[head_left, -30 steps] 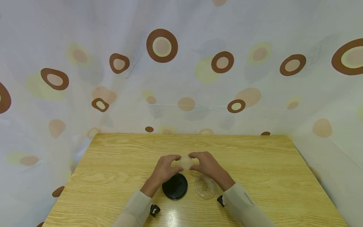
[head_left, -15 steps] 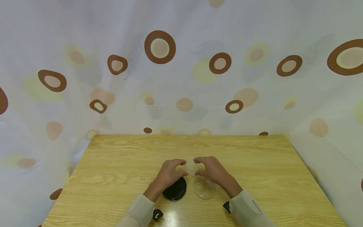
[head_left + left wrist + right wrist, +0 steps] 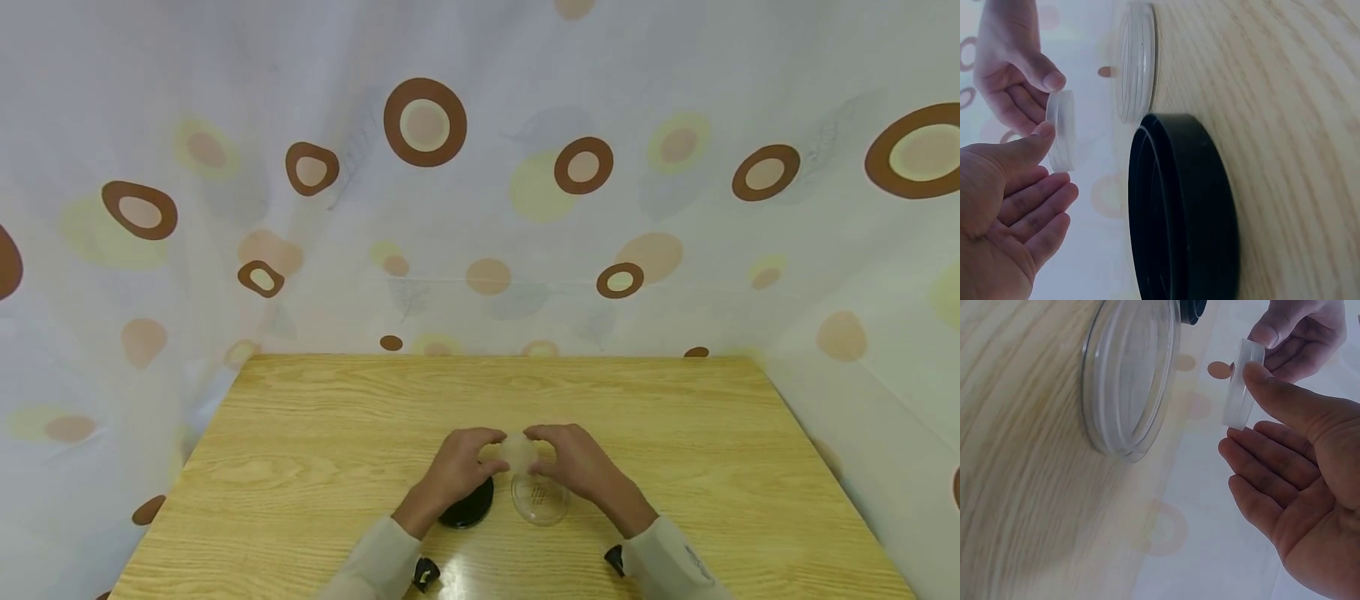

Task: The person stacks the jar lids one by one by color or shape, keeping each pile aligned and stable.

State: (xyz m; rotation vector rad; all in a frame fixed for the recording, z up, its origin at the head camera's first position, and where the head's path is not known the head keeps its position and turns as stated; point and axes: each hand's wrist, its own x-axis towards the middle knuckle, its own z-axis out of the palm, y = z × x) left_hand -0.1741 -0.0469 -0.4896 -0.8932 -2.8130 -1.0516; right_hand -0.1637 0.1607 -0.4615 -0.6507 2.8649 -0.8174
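Note:
Both hands hold a small, round, translucent white lid [image 3: 517, 454] by its opposite sides, above the table. My left hand [image 3: 459, 468] pinches the left side, with its thumb on the near rim and fingertips on the far rim. Opposite it, my right hand [image 3: 583, 467] pinches the right side the same way. In the left wrist view the lid [image 3: 1065, 134] stands apart from the tabletop. A round black lid with a raised rim [image 3: 1200, 206] lies below my left hand. Below my right hand lies a clear, round, shallow dish [image 3: 1107, 394]; the held lid overlaps its far edge in the head view.
The wood-grain table [image 3: 337, 417] ends at a patterned curtain [image 3: 495, 225] at the back and on both sides. Small black wrist-camera mounts [image 3: 426, 575] stick out at the inner sides of the sleeves [image 3: 375, 550].
Both hands have carried the translucent lid to the right and toward the person, from beyond the gap between black lid and clear dish to the dish's far edge. Both lying things stay put.

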